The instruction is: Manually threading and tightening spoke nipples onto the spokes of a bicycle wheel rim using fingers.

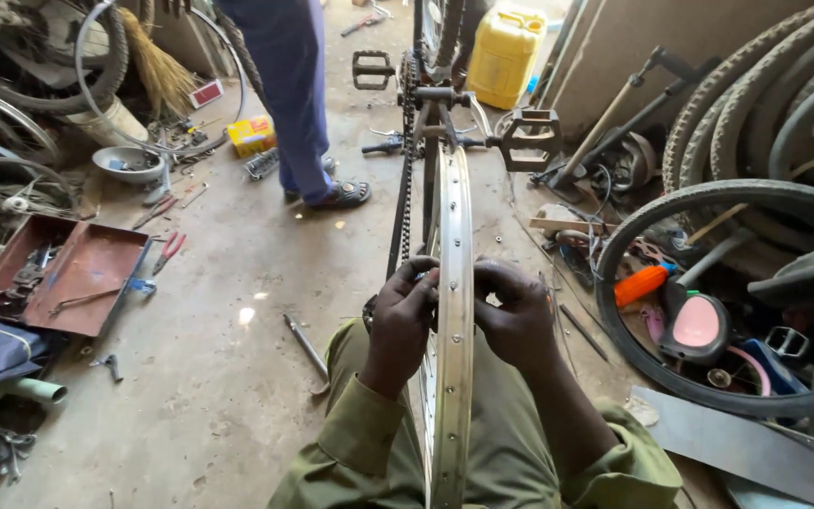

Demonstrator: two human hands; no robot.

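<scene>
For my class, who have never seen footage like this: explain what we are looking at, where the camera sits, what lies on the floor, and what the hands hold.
The camera sits on a person's head, looking down. Their left hand and right hand grip a bare metal wheel rim from both sides; it belongs to an upturned bicycle with pedals and a chain. On the concrete floor lie a red tool tray, pliers and a yellow jerrycan. Tyres stand at the right. Another person's legs stand beyond.

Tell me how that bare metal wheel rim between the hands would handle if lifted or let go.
The wheel rim looks like thin shiny metal, so probably stiff yet light for its size. Standing on edge between the left hand and right hand, it would likely roll or topple if released. Its smooth surface may be slippery.
</scene>
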